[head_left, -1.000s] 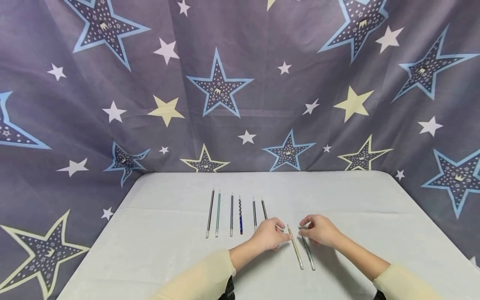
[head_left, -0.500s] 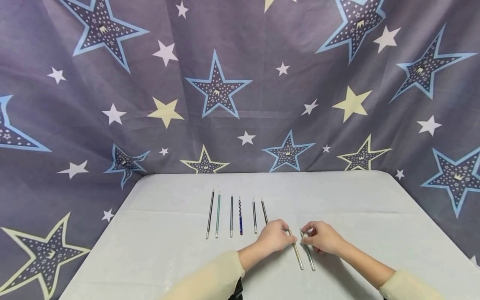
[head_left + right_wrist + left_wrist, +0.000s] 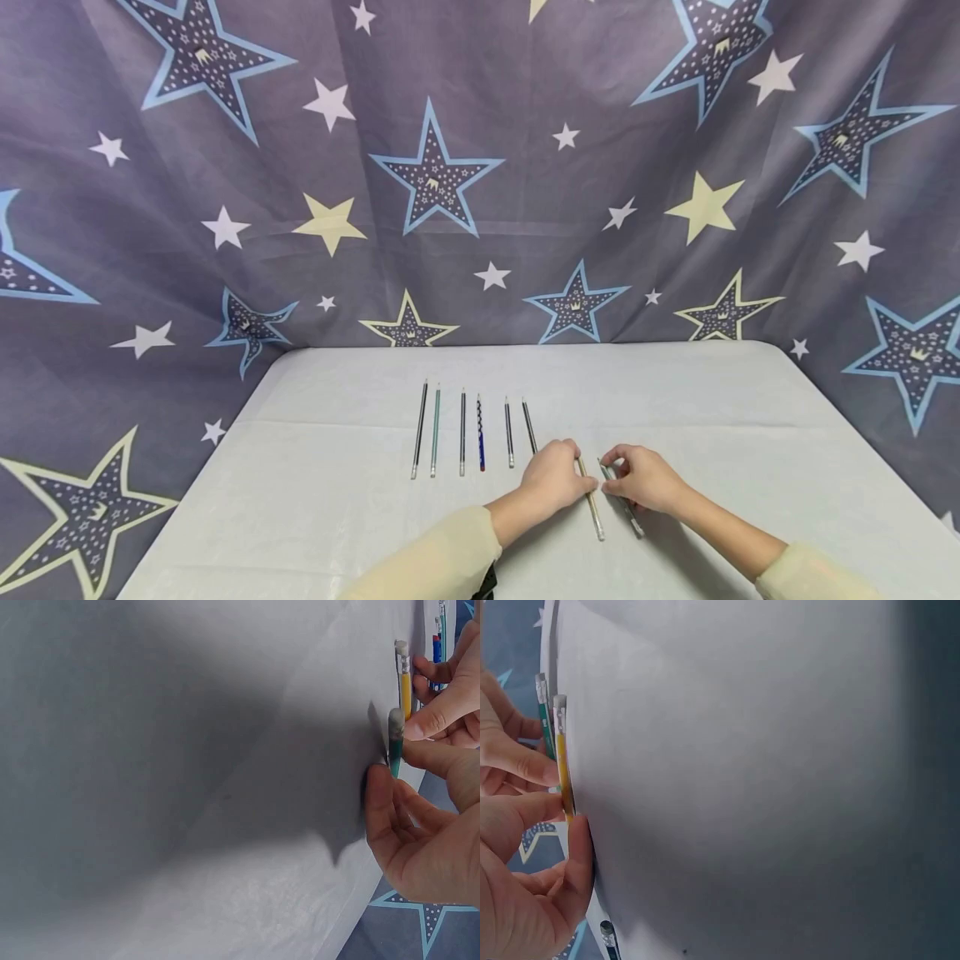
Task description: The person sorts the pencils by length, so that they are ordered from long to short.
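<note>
My left hand [image 3: 552,477] pinches a yellow pencil [image 3: 596,515] between thumb and fingers near its far end. In the left wrist view the same yellow pencil [image 3: 561,750] shows its grey eraser end beyond the fingertips. To its right, my right hand [image 3: 648,477] pinches a dark green pencil [image 3: 632,518]. Seen from the right wrist, this green pencil [image 3: 396,746] is tilted, its eraser end apart from its shadow on the white cloth. The two hands are close together, thumbs facing. A dark pencil [image 3: 529,423] lies just beyond my left hand, its near end hidden.
Left of the hands, more pencils lie roughly side by side on the white table [image 3: 337,500]: a black one [image 3: 420,429], a teal one [image 3: 436,429], a patterned blue one [image 3: 482,442] and other dark ones. A star-print curtain [image 3: 480,192] hangs behind the table.
My left hand has moved right and taken hold of the yellow pencil. My right hand has shifted slightly nearer, and the green pencil's eraser end has swung right.
</note>
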`<action>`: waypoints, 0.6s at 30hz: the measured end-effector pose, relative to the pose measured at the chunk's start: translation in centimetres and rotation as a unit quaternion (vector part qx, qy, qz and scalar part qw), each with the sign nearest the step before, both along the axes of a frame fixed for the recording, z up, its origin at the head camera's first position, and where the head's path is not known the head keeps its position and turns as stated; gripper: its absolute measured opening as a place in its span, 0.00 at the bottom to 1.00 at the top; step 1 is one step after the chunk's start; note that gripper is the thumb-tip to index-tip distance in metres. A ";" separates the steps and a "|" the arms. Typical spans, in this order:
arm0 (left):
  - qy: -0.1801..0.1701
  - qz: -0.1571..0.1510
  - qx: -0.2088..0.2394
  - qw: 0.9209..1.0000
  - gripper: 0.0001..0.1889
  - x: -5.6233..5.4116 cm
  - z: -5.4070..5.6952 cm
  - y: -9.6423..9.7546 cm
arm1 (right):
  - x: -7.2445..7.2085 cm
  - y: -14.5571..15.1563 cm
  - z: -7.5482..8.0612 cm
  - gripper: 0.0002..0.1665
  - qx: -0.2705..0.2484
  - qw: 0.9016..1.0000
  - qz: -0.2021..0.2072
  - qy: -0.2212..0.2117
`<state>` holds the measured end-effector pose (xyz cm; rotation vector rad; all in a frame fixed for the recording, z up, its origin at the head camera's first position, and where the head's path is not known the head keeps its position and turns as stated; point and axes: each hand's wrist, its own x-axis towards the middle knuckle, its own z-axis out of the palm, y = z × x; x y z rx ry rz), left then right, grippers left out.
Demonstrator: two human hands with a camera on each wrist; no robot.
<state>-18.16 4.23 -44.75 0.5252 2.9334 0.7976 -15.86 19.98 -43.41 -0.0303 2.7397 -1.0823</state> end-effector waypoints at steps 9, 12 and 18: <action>-0.059 0.000 0.056 0.997 0.20 0.1 0.6 0.0 | 0.0 -0.1 -0.1 0.18 0.003 1.000 -0.001 0.001; -0.074 0.003 0.072 0.995 0.21 0.2 0.8 0.1 | -0.1 0.0 0.0 0.18 0.003 1.000 0.001 0.000; -0.088 0.014 0.093 0.992 0.22 0.3 0.7 0.2 | -0.2 0.0 0.1 0.17 0.003 1.000 0.007 0.000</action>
